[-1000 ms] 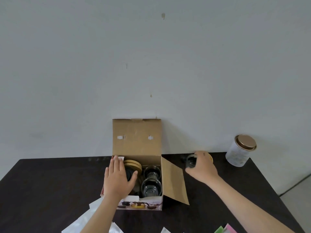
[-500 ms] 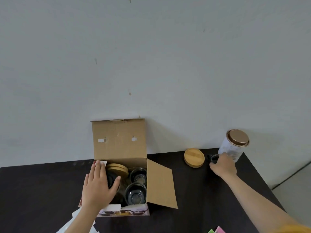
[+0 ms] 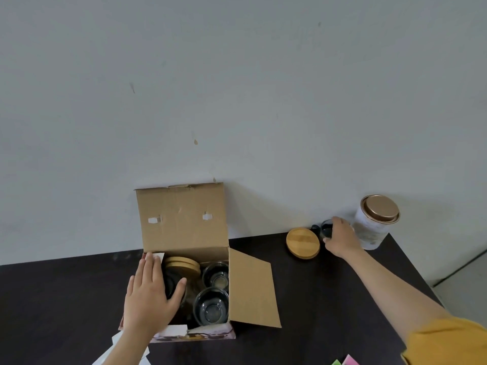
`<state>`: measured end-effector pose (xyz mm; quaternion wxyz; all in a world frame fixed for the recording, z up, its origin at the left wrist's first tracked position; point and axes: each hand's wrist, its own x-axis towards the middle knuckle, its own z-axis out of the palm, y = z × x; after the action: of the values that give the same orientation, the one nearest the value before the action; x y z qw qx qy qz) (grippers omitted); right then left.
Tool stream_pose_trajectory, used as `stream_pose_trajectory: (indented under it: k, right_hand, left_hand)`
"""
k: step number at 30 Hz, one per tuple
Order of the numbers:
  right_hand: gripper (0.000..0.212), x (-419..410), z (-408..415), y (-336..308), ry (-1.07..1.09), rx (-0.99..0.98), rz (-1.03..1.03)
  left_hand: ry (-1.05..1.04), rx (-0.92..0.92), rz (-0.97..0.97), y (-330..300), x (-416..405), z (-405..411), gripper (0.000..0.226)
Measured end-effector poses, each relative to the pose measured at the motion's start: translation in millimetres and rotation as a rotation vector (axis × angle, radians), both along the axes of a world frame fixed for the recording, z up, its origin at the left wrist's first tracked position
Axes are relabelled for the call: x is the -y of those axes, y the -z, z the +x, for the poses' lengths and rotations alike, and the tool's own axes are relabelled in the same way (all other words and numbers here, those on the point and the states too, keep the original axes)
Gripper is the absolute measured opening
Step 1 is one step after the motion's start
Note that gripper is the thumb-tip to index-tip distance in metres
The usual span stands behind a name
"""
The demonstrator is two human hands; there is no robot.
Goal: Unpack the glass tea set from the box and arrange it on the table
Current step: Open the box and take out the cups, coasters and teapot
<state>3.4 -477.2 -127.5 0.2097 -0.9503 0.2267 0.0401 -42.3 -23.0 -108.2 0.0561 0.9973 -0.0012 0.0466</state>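
Left hand [image 3: 149, 293] lies flat, fingers spread, on the open box [image 3: 184, 259], cups [image 3: 210, 306] inside. Right hand [image 3: 342, 239] grips a glass cup [image 3: 326, 229] at the table's [image 3: 329, 299] back, squeezed between coaster [image 3: 303, 242] and tin [image 3: 374, 222].

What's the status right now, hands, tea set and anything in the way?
Left hand flat on open cardboard box. Right hand on small clear glass cup, between round bamboo lid and white canister. Two glass cups boxed.
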Motion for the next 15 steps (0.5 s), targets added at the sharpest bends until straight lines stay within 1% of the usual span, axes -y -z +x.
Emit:
stream_pose_trajectory:
  k: [6,9,11,15]
  right_hand:
    - [0.075,10.3,0.1,0.5,-0.007,-0.013,0.128]
    - [0.08,3.5,-7.8,-2.5,-0.06,-0.009,0.075]
    - [0.078,-11.4,-15.6,-6.7,-0.118,0.042,0.093]
    - [0.063,-64.0,-36.7,-25.0,-0.283,0.169,0.177]
  left_hand:
    - [0.002,0.0,-0.011,1.6,-0.9,0.9,0.1]
    - [0.003,-0.003,-0.013,1.2,-1.1,0.4,0.101]
    - [0.002,-0.001,-0.013,1.0,-1.0,0.1,0.101]
    - [0.004,0.001,-0.019,-1.2,0.6,-0.5,0.101]
